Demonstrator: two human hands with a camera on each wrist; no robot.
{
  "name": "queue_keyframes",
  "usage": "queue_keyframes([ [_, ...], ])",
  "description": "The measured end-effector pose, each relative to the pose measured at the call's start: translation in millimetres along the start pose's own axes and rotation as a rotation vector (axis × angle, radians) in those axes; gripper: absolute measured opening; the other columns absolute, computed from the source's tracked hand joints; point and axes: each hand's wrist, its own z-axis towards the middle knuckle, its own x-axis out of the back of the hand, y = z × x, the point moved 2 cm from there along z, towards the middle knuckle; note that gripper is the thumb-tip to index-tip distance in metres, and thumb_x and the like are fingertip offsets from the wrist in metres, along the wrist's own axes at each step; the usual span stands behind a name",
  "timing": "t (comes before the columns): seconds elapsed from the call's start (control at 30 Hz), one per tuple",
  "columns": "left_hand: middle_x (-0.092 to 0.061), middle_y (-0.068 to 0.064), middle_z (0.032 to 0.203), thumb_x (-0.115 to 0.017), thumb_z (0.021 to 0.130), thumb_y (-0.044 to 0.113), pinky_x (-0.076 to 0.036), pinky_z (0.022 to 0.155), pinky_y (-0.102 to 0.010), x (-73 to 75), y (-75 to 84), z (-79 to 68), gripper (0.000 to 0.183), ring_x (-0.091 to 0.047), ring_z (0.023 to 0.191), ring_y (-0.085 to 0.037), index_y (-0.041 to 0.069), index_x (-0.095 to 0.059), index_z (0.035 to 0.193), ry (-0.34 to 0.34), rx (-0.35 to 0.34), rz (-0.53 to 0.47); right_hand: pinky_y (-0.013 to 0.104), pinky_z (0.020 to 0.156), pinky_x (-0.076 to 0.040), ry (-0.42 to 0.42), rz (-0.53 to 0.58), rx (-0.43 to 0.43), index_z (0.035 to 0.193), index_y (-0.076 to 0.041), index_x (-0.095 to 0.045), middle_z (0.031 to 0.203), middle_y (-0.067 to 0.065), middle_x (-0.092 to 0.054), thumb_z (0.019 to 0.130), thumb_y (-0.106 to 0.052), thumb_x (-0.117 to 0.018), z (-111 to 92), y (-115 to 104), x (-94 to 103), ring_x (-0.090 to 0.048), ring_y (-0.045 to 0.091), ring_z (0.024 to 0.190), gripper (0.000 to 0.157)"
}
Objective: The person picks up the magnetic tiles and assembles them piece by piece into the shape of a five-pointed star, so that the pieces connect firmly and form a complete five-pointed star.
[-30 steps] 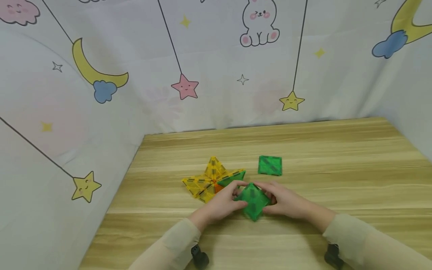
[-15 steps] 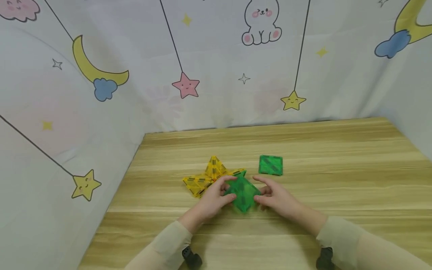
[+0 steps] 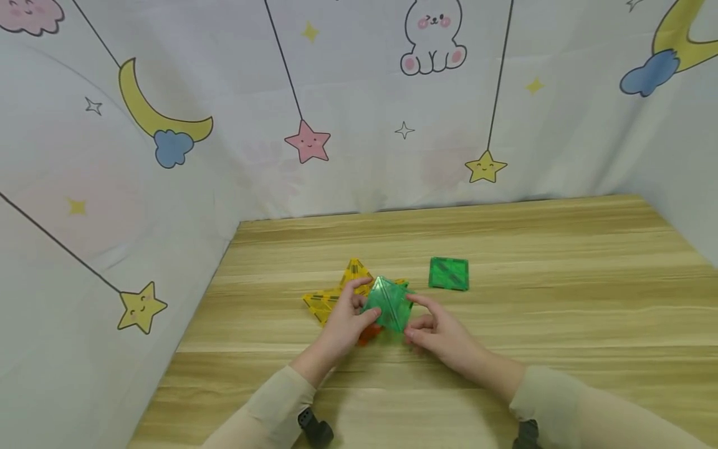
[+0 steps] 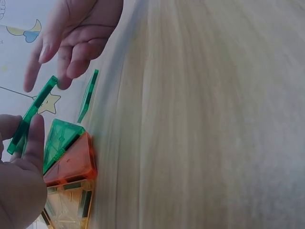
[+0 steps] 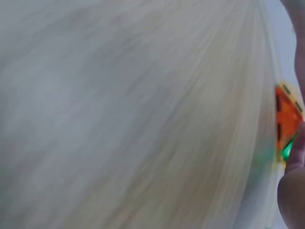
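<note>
My left hand (image 3: 343,319) pinches a flat green magnetic-tile piece (image 3: 388,304) between thumb and fingers. A seam runs down its face, and the left wrist view shows it edge-on and tilted, above the tabletop. My right hand (image 3: 445,335) is at the piece's right side, index finger and thumb extended, fingertips right by its edge. Under and behind the held piece lies a star-like arrangement of yellow magnetic tiles (image 3: 354,272), partly hidden by the left hand. An orange tile (image 4: 74,164) and a green tile (image 4: 62,136) sit side by side in that arrangement.
A green square tile (image 3: 449,274) with a diagonal line lies apart, to the right of the arrangement. The wooden tabletop (image 3: 561,299) reaches back to a white cloth wall (image 3: 359,181) printed with stars and moons. Another cloth wall (image 3: 168,237) stands on the left.
The left hand has carried the green piece left and up over the tile arrangement, turning it. The right hand loosened from the piece, then followed it leftward.
</note>
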Motion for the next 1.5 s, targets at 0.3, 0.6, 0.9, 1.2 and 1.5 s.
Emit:
queue_keyframes([
  [0.3,-0.054,-0.012,0.098,-0.06,0.091,0.007,-0.051,0.073,-0.035,3.4,-0.1,-4.0,0.05,-0.057,0.082,-0.017,0.006,-0.038,0.136,-0.009,0.009,0.095,0.031,0.068,-0.05,0.084,-0.011,-0.024,0.138,-0.007,-0.037,0.089,0.013,-0.059,0.089,-0.008,-0.064,11,-2,-13.8,-0.061,0.028,0.078,0.057],
  [0.6,-0.05,-0.003,0.092,-0.074,0.083,0.023,-0.038,0.077,-0.037,17.4,3.0,-11.6,0.046,-0.044,0.089,-0.019,0.006,-0.055,0.121,-0.047,-0.169,0.624,0.026,0.062,-0.047,0.058,-0.062,-0.03,0.133,-0.006,-0.043,0.086,0.01,-0.057,0.087,-0.01,-0.066,11,1,-18.9,-0.056,0.019,0.07,0.052],
  [0.9,-0.056,-0.001,0.104,-0.08,0.074,0.031,-0.038,0.08,-0.037,21.9,-2.0,-14.6,0.062,-0.044,0.094,-0.019,0.006,-0.054,0.125,-0.06,-0.222,0.811,0.026,0.059,-0.046,-0.049,0.009,-0.045,0.132,-0.002,-0.04,0.083,0.01,-0.056,0.087,-0.008,-0.066,11,7,-21.6,-0.055,0.02,0.068,0.052],
  [1.2,-0.053,0.0,0.093,-0.08,0.074,0.033,-0.035,0.079,-0.038,25.5,-7.7,-14.8,0.056,-0.044,0.087,-0.019,0.009,-0.058,0.12,-0.05,-0.292,0.936,0.031,0.059,-0.047,-0.151,0.004,-0.107,0.131,-0.002,-0.04,0.071,0.008,-0.056,0.089,-0.015,-0.065,20,10,-16.1,-0.054,0.019,0.062,0.051],
  [1.5,-0.048,0.003,0.087,-0.078,0.076,0.029,-0.032,0.076,-0.036,25.9,-5.7,-12.2,0.047,-0.041,0.082,-0.017,0.012,-0.061,0.117,-0.058,-0.313,0.95,0.031,0.054,-0.045,-0.159,-0.031,-0.177,0.13,-0.003,-0.041,0.066,0.008,-0.057,0.086,-0.017,-0.069,19,7,-12.1,-0.051,0.018,0.053,0.054],
])
